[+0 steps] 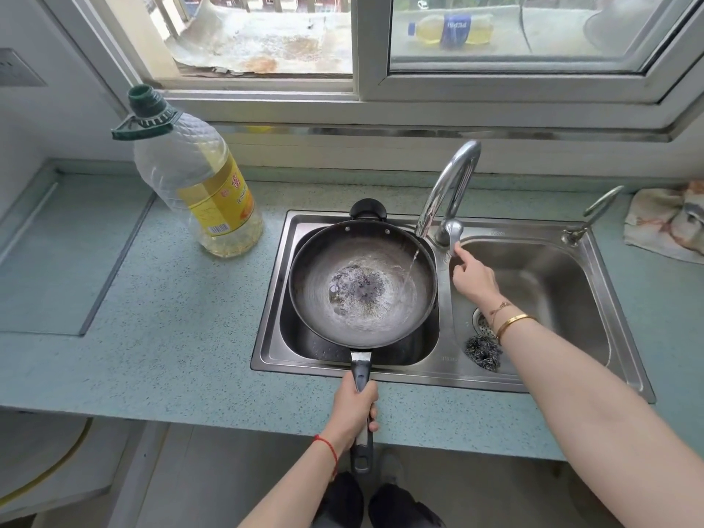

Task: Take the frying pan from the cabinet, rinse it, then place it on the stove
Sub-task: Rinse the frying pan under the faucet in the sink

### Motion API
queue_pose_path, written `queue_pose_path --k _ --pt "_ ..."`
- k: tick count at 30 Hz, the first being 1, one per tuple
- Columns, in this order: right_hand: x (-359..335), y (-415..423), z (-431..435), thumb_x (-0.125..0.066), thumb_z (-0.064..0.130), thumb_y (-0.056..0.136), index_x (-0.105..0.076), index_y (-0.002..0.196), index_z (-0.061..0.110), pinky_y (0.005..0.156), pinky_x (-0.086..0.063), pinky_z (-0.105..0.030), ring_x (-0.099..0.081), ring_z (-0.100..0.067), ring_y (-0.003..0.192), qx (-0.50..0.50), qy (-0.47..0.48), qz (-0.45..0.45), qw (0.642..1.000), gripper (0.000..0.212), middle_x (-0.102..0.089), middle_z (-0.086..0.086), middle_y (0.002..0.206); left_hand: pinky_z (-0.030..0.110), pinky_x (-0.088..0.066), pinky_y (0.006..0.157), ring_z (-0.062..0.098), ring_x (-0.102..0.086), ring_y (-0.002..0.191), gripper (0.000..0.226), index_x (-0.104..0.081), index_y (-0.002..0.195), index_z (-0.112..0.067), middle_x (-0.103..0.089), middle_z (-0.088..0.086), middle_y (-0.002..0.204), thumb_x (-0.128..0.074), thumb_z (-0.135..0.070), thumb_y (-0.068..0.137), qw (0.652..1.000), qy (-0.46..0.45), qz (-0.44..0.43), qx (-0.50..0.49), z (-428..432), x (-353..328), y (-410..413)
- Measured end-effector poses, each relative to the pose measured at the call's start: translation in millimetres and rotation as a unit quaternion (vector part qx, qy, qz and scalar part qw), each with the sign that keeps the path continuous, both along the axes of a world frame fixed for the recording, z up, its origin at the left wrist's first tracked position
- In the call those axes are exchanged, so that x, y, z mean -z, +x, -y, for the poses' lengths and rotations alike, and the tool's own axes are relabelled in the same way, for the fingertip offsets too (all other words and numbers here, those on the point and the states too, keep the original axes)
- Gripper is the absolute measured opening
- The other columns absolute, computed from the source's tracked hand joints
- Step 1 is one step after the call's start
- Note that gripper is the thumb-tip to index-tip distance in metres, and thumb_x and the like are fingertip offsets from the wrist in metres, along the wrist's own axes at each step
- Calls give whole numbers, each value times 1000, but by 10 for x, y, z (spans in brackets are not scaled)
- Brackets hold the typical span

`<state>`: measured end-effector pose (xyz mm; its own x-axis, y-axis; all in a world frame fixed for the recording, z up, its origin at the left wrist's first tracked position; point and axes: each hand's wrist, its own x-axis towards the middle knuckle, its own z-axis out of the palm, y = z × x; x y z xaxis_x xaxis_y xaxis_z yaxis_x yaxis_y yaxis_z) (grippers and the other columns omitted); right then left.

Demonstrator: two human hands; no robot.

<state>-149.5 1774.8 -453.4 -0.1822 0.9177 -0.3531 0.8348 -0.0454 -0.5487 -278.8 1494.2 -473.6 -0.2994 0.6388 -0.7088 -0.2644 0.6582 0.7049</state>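
Rinsing under way: frying pan held over the sink's left basin, water running in.

Nearest, the left hand has its grip wrapped tight round the pan's long handle, which reaches out over the counter edge, so the bowl hangs level above the left basin and any spill falls into the sink. Right of the pan, a steel scourer lies in the sink's right basin. Beyond it, the right hand reaches to the faucet lever, fingertips touching it, grip loose and holding nothing, probably to adjust the flow. The spout is swung left so its thin stream lands inside the pan's right wall. Far left of the sink, an oil bottle stands upright, clear of splashes.
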Motion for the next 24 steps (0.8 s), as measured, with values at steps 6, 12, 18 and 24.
queue_pose_path --k 6,12,18,24 --pt "-22 -60 35 -40 23 97 -34 154 26 109 -38 -43 -46 -39 130 54 18 -29 998 57 -52 -21 138 21 -35 36 8 -42 42 14 -38 90 -13 -45 3 63 -51 -9 97 1000 5 6 -20 15 16 -36" --pt "18 -20 353 -44 19 98 -52 132 7 94 -42 -37 -54 -34 117 102 55 -70 991 36 -59 -19 125 19 -29 35 8 -38 40 22 -34 86 -13 -40 0 57 -53 -10 98 999 22 36 -16 77 33 -159" --pt "-33 -73 561 -45 15 99 -58 116 1 94 -40 -36 -54 -34 115 93 54 -93 990 26 -61 -20 123 19 -29 34 8 -37 39 22 -34 87 -13 -41 -2 53 -53 -7 97 999 32 21 -7 159 2 -227" --pt "-102 -110 793 -44 17 102 -60 119 0 97 -39 -36 -55 -34 117 85 47 -117 988 29 -63 -20 123 22 -31 36 9 -39 40 21 -37 85 -13 -44 -6 50 -54 -11 96 999 40 10 10 429 32 -269"
